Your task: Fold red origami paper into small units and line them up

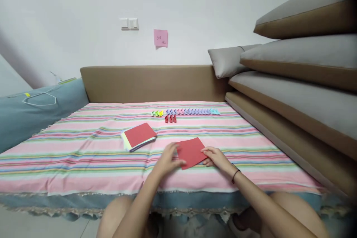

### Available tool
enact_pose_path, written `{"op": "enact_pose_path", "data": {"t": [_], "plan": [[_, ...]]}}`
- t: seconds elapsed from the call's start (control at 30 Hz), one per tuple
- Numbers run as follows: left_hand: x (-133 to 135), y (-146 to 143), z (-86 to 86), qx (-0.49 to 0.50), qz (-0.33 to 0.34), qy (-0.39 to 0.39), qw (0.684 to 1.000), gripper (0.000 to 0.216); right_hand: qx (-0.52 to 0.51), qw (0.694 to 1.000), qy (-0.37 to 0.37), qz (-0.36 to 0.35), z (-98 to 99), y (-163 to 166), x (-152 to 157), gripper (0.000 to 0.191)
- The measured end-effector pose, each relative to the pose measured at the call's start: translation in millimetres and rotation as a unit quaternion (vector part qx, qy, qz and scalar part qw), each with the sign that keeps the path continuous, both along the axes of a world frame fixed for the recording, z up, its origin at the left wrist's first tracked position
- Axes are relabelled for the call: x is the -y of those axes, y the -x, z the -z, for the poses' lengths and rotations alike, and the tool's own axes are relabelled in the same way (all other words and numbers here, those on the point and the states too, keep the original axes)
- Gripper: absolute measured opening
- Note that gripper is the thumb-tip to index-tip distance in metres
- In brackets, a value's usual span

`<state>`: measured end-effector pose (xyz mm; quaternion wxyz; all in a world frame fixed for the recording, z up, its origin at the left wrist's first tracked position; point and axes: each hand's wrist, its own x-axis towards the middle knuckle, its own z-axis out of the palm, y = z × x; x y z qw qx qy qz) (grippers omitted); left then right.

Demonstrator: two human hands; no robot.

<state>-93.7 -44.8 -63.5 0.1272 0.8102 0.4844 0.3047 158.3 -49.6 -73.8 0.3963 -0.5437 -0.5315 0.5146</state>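
Note:
A red sheet of paper point(192, 151) lies flat on the striped cloth point(83, 163) near the front edge. My left hand point(167, 160) rests on the sheet's left edge, thumb on top of the paper and fingers curled by its corner. My right hand point(216, 157) presses its fingertips on the sheet's right edge. A stack of coloured paper point(138, 136) with a red sheet on top lies to the left, apart from both hands. Further back sits a row of several small folded paper pieces point(186, 111), with three red ones point(170, 119) just in front.
Stacked grey and brown cushions point(301, 81) rise along the right side. A brown headboard point(150, 83) runs along the back wall, with a pink note point(161, 38) and a switch above. A teal blanket with a white hanger point(39, 98) lies at the left.

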Motion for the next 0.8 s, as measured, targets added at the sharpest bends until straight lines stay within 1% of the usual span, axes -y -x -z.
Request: {"op": "enact_pose_path", "data": {"t": [0.03, 0.07, 0.1, 0.13, 0.17, 0.27, 0.33, 0.43, 0.5, 0.53, 0.63, 0.67, 0.73, 0.8], "plan": [[10.8, -15.0, 5.1, -0.022, 0.053, 0.019, 0.998, 0.074, -0.002, 1.0, -0.005, -0.015, 0.4, -9.9, 10.9, 0.025], [21.1, -28.0, 9.6, -0.041, 0.083, 0.035, 0.995, 0.084, -0.003, 0.999, -0.012, -0.03, 0.8, -18.1, 20.9, 0.034], [30.5, -39.1, 13.1, -0.045, 0.075, 0.04, 0.995, 0.086, -0.002, 0.999, -0.02, -0.043, 1.2, -24.6, 29.9, 0.043], [38.5, -48.1, 15.4, -0.048, 0.061, 0.044, 0.996, 0.081, 0.001, 0.998, -0.028, -0.055, 1.7, -29.5, 37.7, 0.049], [44.8, -55.5, 16.6, -0.046, 0.044, 0.044, 0.997, 0.073, 0.005, 0.997, -0.036, -0.064, 2.3, -33.1, 44.1, 0.05], [54.8, -69.8, 14.7, -0.035, 0.002, 0.049, 0.998, 0.043, 0.03, 0.995, -0.059, -0.078, 4.8, -37.4, 56.0, 0.035], [56.1, -75.7, 10.8, -0.025, -0.015, 0.065, 0.997, 0.031, 0.053, 0.992, -0.077, -0.08, 6.3, -37.6, 59.4, 0.031], [54.6, -82.2, 2.6, 0.0, -0.036, 0.103, 0.994, 0.019, 0.104, 0.986, -0.113, -0.065, 6.4, -38.4, 61.7, 0.034], [52.9, -85.6, -4.7, 0.033, -0.059, 0.131, 0.989, 0.015, 0.145, 0.978, -0.148, -0.034, 4.5, -40.1, 62.3, 0.034], [51.8, -86.9, -8.9, 0.053, -0.071, 0.145, 0.985, 0.014, 0.165, 0.972, -0.168, -0.014, 3.1, -40.9, 62.2, 0.03], [47.6, -89.6, -22.6, 0.127, -0.11, 0.174, 0.97, 0.018, 0.207, 0.953, -0.221, 0.032, -1.5, -42.0, 60.2, 0.014], [45.9, -89.9, -26.9, 0.155, -0.124, 0.179, 0.964, 0.021, 0.215, 0.947, -0.235, 0.042, -2.9, -41.4, 58.8, 0.011], [42.1, -90.2, -33.5, 0.219, -0.15, 0.189, 0.945, 0.038, 0.222, 0.938, -0.26, 0.065, -6.0, -39.0, 54.8, 0.015], [38.5, -91.3, -36.1, 0.291, -0.166, 0.211, 0.918, 0.059, 0.221, 0.931, -0.278, 0.091, -10.3, -34.7, 49.7, 0.021]]}}
